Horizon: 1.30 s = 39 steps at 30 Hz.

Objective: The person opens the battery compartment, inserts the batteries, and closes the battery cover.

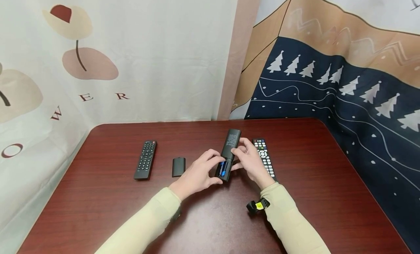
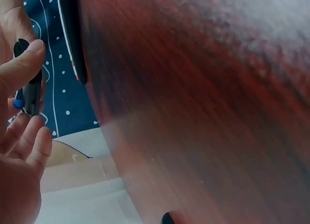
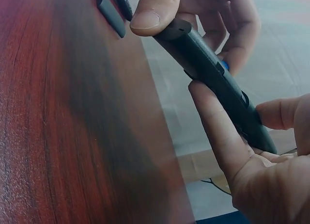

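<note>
A black remote control [image 1: 231,140] is held up over the table, its back facing up and its battery compartment open. Blue batteries [image 1: 223,168] lie inside the compartment at the near end. My right hand [image 1: 252,163] grips the remote's middle, thumb on the back and fingers at the side and underneath. With my left hand [image 1: 198,173], I pinch the near end: the thumb is at the bottom end, and the fingertips are at the compartment. In the right wrist view the remote [image 3: 213,73] is seen edge-on between both hands.
A black battery cover [image 1: 178,167] lies left of my left hand. Farther left is another black remote [image 1: 146,160], buttons up. A third remote with white buttons [image 1: 268,163] lies partly behind my right hand. The dark red table [image 1: 108,210] backs onto printed curtains [image 1: 170,64].
</note>
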Each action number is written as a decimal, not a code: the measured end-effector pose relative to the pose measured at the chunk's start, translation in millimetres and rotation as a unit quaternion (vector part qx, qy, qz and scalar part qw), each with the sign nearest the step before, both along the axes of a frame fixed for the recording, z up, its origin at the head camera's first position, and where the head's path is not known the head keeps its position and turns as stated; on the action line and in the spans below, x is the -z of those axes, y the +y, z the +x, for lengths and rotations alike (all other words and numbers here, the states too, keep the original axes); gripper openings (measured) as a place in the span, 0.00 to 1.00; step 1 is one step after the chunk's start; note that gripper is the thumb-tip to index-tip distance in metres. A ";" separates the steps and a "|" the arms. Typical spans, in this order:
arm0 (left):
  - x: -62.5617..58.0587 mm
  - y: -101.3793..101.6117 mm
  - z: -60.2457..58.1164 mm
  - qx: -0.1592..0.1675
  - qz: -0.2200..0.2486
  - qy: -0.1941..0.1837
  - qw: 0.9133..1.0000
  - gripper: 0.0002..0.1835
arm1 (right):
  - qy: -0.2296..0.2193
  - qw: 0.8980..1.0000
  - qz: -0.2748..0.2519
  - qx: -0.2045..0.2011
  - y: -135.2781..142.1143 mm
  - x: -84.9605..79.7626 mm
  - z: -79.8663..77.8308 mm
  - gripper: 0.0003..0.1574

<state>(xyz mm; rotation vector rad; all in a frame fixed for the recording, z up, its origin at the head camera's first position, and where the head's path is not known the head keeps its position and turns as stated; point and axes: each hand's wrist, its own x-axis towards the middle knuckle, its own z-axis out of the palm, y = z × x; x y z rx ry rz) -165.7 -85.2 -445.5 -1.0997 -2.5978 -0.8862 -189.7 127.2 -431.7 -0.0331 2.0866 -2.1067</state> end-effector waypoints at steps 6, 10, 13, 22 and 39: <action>1.0 0.0 0.4 0.007 0.014 0.027 1.000 0.32 | 0.003 1.000 -0.003 -0.005 -0.1 -1.6 -0.2 0.30; 1.7 -0.1 0.3 0.014 0.018 0.046 0.999 0.31 | -0.001 1.000 -0.004 -0.001 -0.1 -2.3 -0.4 0.30; 1.9 -0.4 -0.1 0.018 0.018 0.059 0.998 0.31 | -0.003 1.000 -0.007 0.004 -0.2 -2.5 -0.6 0.30; 1.8 -0.6 0.3 0.022 0.012 0.081 0.996 0.28 | -0.006 1.000 -0.009 0.015 0.3 -1.5 -1.6 0.30; 3.8 -4.9 3.9 0.016 -0.024 0.071 0.997 0.29 | -0.015 1.000 0.000 0.012 0.5 0.9 -2.7 0.31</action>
